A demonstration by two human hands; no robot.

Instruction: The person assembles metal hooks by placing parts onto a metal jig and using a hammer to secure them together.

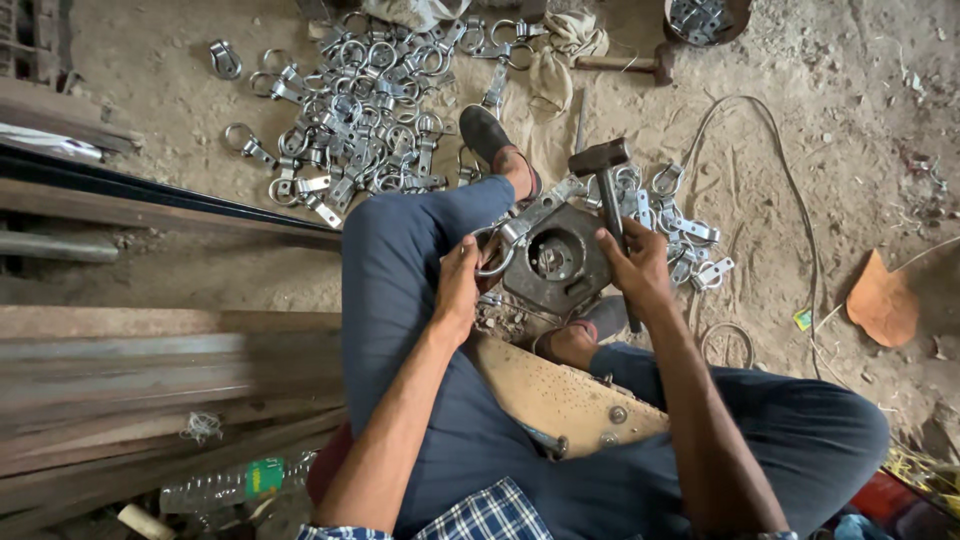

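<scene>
Ring clamp (505, 240) lay across the left edge of a square steel block (556, 262) on the dirt floor (800, 120), between the person's feet. The left hand (458, 285) pinched the clamp's ring end, holding it against the block. The right hand (638, 268) was clenched round the handle of a hammer (603, 170), whose head stood just beyond the block. A big pile of clamps (360, 120) lay far left, a smaller pile (685, 235) right of the hammer. Another hammer (625, 63) lay farther off. Wooden planks (150, 380) ran along the left
</scene>
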